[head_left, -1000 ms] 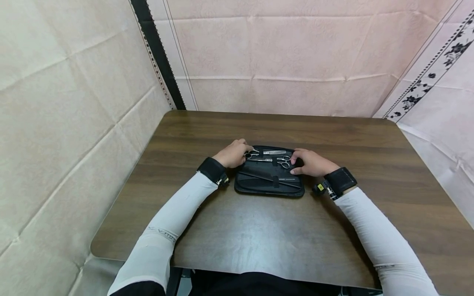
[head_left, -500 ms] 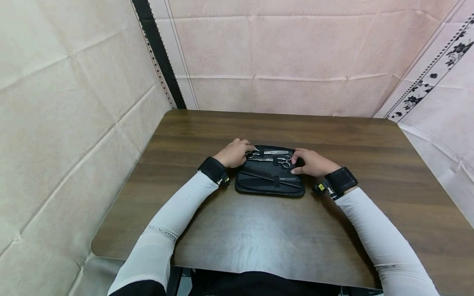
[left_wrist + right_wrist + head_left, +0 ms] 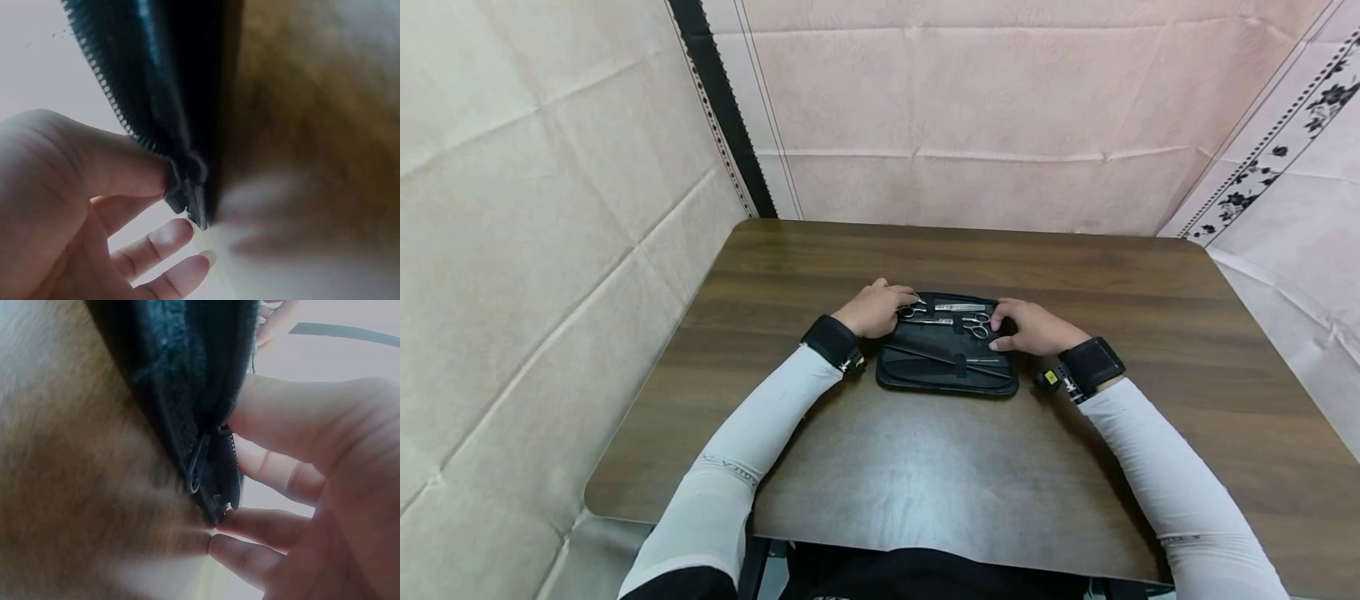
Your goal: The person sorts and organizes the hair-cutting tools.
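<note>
A black zip case lies unfolded on the wooden table. Held in its upper half are two pairs of silver scissors and a silver comb-like or blade-like strip. Thin dark rods cross its lower half under a strap. At the upper left corner, my left hand pinches the case edge, its fingertips beside a scissor handle. My right hand holds the right edge between thumb and fingers. Toothed zip shows along the rim in the left wrist view; a zip pull hangs near the right fingers.
The brown table has rounded corners and extends around the case on all sides. Pale cloth sheets hang behind it and at both sides. Black camera straps circle both wrists, over white sleeves.
</note>
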Tool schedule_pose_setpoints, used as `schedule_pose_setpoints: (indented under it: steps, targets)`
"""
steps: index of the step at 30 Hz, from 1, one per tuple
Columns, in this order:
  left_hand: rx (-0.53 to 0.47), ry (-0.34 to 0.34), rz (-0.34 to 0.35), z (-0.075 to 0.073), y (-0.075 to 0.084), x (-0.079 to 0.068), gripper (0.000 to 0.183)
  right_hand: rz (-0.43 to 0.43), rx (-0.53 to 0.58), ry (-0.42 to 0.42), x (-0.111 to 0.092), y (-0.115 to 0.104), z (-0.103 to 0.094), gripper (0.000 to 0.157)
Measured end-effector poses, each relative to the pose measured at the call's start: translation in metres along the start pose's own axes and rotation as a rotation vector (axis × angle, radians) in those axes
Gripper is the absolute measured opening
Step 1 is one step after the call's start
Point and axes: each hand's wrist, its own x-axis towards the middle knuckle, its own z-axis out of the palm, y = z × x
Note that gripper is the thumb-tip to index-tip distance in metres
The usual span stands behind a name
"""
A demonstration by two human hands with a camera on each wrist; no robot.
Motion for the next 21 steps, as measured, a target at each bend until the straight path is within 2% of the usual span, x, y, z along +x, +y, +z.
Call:
schedule_pose_setpoints:
  steps: [5, 10, 12, 16, 21]
  targets:
    - [-0.113, -0.033, 0.029, -0.003, -0.011, -0.001, 0.062, 0.000, 0.005, 0.000, 0.000, 0.000, -0.001, 0.023]
    - [-0.250, -0.076, 0.073, -0.013, -0.023, -0.006, 0.060, -0.001, 0.002, -0.001, -0.001, 0.000, -0.001, 0.023]
    - [-0.291, -0.055, 0.059, -0.017, -0.026, -0.007, 0.054, -0.008, -0.005, 0.000, -0.001, 0.001, -0.002, 0.024]
    - [-0.359, -0.020, -0.012, -0.020, -0.030, -0.009, 0.047, 0.008, -0.007, -0.015, 0.000, 0.003, -0.007, 0.030]
    - [-0.387, -0.045, -0.060, -0.023, -0.032, -0.010, 0.046, 0.057, 0.070, -0.019, 0.009, 0.000, -0.017, 0.040]
